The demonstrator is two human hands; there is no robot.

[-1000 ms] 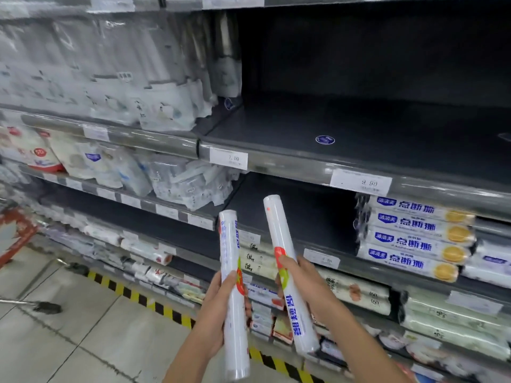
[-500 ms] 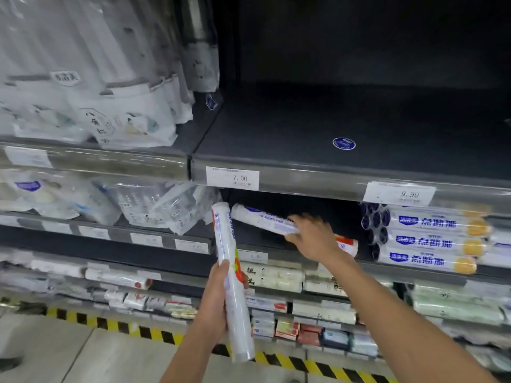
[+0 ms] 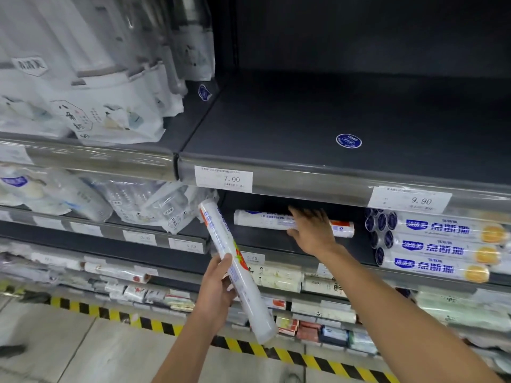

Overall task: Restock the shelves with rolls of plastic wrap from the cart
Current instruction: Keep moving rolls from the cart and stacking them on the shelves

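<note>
A white roll of plastic wrap [image 3: 257, 218] lies lengthwise on the dark second shelf [image 3: 257, 239], under the 7.00 price tag. My right hand [image 3: 311, 230] rests over its middle, fingers spread across it. My left hand [image 3: 217, 288] is closed around a second white roll [image 3: 243, 283], held tilted in front of the shelf edge, its top end pointing up and left. No cart is in view.
Stacked blue-labelled rolls [image 3: 437, 244] fill the right of the same shelf. The upper shelf [image 3: 304, 125] is dark and bare apart from a round blue sticker [image 3: 348, 141]. Bagged cups [image 3: 91, 87] sit upper left. Yellow-black tape [image 3: 154, 324] marks the floor edge.
My right hand has carried its roll from in front of me onto the second shelf and laid it flat. The view moved closer to the shelves. The left hand still holds its roll.
</note>
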